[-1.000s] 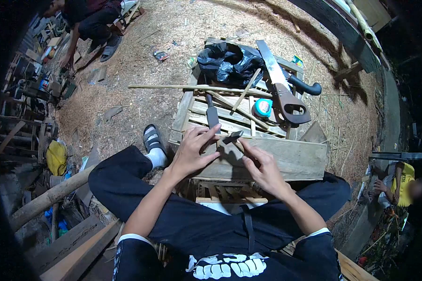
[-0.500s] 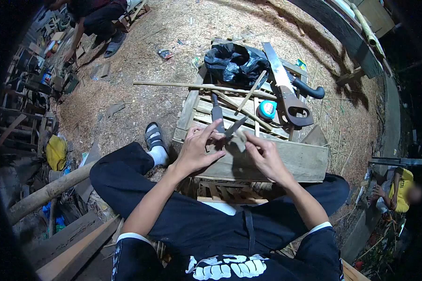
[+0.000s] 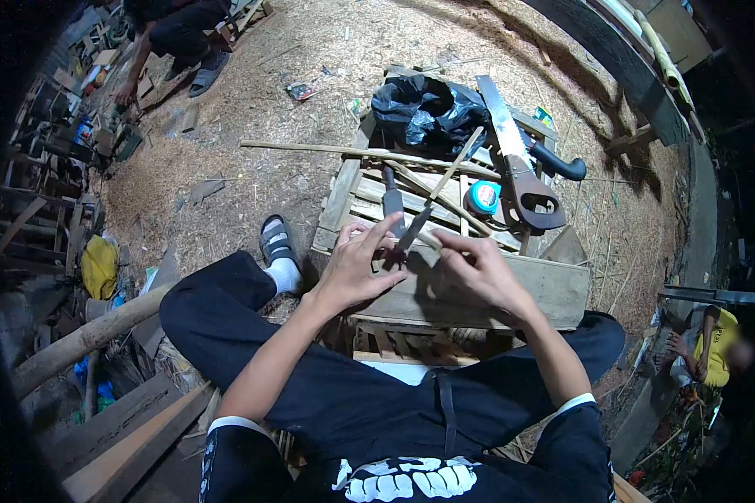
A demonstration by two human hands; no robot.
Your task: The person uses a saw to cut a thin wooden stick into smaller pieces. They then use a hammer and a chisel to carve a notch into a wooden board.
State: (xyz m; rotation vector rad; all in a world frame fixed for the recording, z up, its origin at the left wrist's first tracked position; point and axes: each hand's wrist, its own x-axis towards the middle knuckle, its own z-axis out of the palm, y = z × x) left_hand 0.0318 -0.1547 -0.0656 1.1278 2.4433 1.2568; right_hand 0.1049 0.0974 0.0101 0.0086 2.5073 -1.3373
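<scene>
My left hand [image 3: 362, 264] is over the near plank of a wooden crate [image 3: 512, 281], its fingers around a dark narrow blade [image 3: 414, 230] that points up and to the right. My right hand [image 3: 482, 272] pinches a small pale stick [image 3: 429, 239] close to the blade. Beyond the hands, a dark flat tool [image 3: 393, 201] lies on the slats, beside thin wooden strips [image 3: 352, 151]. A blue tape measure [image 3: 483, 197] rests to the right of them.
Farther back on the crate are a black plastic bag [image 3: 428, 109] and a handsaw [image 3: 520, 159]. A person [image 3: 189, 33] crouches at the upper left. Another person in yellow [image 3: 715, 348] is at the right. Bamboo pole [image 3: 92, 339] at left.
My right hand has shifted slightly, and the pale stick now lies more flatly near the blade. The view has moved a little. The crouching person's arm has shifted slightly.
</scene>
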